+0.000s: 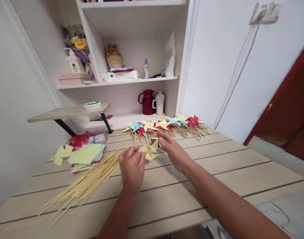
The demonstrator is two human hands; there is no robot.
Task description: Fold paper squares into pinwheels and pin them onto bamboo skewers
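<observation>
Yellow pinwheel (pixel 149 150) (between 2 hands)

Pale yellow paper pinwheel (pixel 149 150) between the hands. Finished pinwheels (pixel 164 125) behind: yellow, light blue, red. Paper stack (pixel 86 155) yellow-green on top, pink and blue edges; red scraps (pixel 78 138) beyond. Sticks (pixel 84 182) light tan. Table (pixel 216 166) pale wood grain, dark seams. Dark red jug (pixel 147 101); white speckled cup (pixel 159 103).
</observation>
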